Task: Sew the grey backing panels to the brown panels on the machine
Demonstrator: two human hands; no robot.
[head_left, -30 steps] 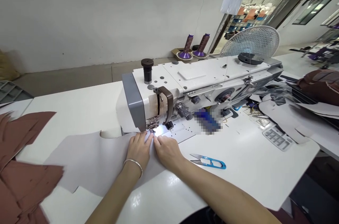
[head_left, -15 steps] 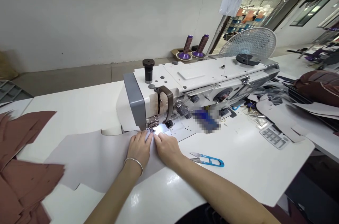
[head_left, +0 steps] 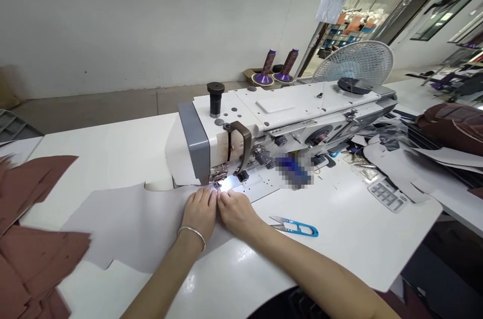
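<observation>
A large pale grey material panel [head_left: 124, 218] lies on the table, with its right end at the presser foot [head_left: 216, 185] of a sewing machine [head_left: 234, 107]. My left hand [head_left: 199, 211], a bangle at its wrist, bends its fingers down onto the panel just in front of the foot and holds it. Close beside it, my right hand [head_left: 236, 211] pinches the panel's edge with the fingers drawn together. The fingertips of both hands almost meet under the machine's lit needle area, and the edge between them is partly hidden.
Blue-handled thread snips [head_left: 296, 227] lie right of my right hand. Brown cut pieces [head_left: 41, 238] are piled at the left. Two thread cones [head_left: 268, 65] and a fan [head_left: 356, 60] stand behind the machine. Scraps and a stack of brown pieces [head_left: 453, 125] sit at the right.
My right fingers have drawn in closer to the left hand and look more tightly bunched. The view has shifted slightly; the panel is nearly unmoved.
</observation>
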